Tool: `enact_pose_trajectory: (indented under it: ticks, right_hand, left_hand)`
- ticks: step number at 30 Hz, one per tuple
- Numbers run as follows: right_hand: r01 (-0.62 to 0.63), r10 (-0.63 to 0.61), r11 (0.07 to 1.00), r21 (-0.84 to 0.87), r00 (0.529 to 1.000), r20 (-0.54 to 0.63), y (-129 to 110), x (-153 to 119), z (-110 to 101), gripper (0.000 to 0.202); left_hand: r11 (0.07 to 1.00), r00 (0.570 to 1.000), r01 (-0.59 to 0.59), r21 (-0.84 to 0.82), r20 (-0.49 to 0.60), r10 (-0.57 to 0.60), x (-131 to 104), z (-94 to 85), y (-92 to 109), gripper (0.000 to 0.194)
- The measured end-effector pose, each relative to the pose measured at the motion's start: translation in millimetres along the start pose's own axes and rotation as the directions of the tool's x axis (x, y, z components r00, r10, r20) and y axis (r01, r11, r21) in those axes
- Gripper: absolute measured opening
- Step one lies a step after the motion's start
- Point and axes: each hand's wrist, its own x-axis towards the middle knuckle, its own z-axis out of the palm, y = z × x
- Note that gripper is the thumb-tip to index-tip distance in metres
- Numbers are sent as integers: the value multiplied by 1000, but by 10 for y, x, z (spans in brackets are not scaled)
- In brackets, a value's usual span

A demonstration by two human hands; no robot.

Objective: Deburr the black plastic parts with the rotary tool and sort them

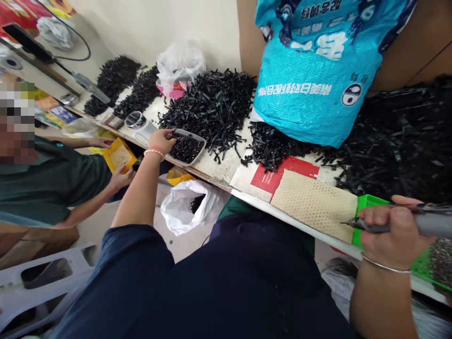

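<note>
My left hand (162,142), with a beaded bracelet at its wrist, is at the left end of a clear plastic tub (198,157) of small black parts. Its fingers are pinched together; what is between them is too small to make out. In my right hand (393,230) I grip a grey pen-shaped power tool (432,223), like an electric screwdriver, its thin tip pointing left. Under that tip lies a beige honeycomb-patterned mat (314,202), beside a green plastic basket (372,201).
Heaps of black strip-like parts (215,108) cover much of the bench. A blue printed sack (310,84) stands at the back. Below the edge, a white bag (183,207) hangs open. On the left, a co-worker's hands hold a yellow tray (115,155). A grey plastic stool (52,268) stands behind.
</note>
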Motion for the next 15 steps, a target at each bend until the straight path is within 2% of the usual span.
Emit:
enact_pose_trajectory:
  ticks: [4,10,13,15]
  right_hand:
    - [-24,23,999,-34,1000,-20,-42,-5,-1,17]
    - [124,-119,985,-119,991,55,-41,4,24,20]
    - [71,-69,993,-98,997,28,-28,12,70,19]
    - [53,-48,997,-62,996,76,-30,7,96,18]
  left_hand:
    - [995,999,-5,96,36,1,30,137,-58,46]
    - [981,999,-11,192,50,1,-56,192,-136,37]
    - [984,1000,-12,177,9,10,-117,219,-159,36]
    - [987,999,-16,160,-36,22,-126,228,-201,36]
